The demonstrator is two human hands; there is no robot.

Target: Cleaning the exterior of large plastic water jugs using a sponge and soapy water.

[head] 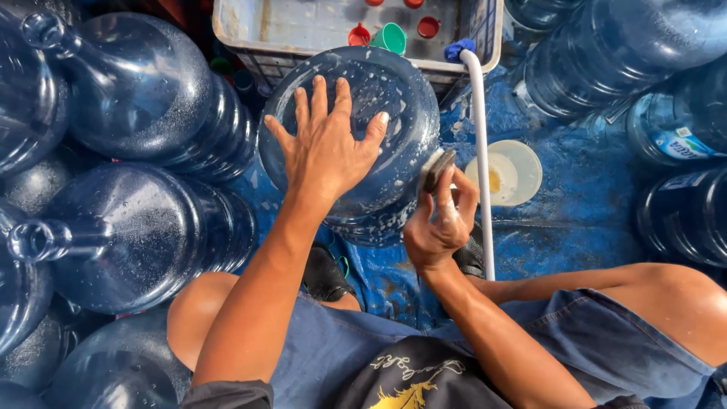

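At the far left, several large blue water jugs (144,242) are seen lying on their sides, necks pointing left, stacked close against one another. Just right of them, in the middle of the view, an upturned jug (356,136) is stood with its round base facing up at the camera, its long axis running roughly straight down and away from the viewer; its surface is speckled with foam or droplets. The left hand (326,151) is laid flat on that base, fingers spread wide, palm pressed down and gripping nothing. At the jug's right edge, the right hand (439,223) is closed around a small scrubbing pad (437,168), which is held touching the rim of the base. The jug thus lies directly under the left hand and just to the upper left of the right hand; both are in contact with it. A white hose (481,167) is run down beside the right hand, and a pale round lid (509,173) is set on the blue tarpaulin (583,212) beyond it. A grey crate (303,26) with coloured caps is placed behind the jug, and more jugs are stacked at the far right.
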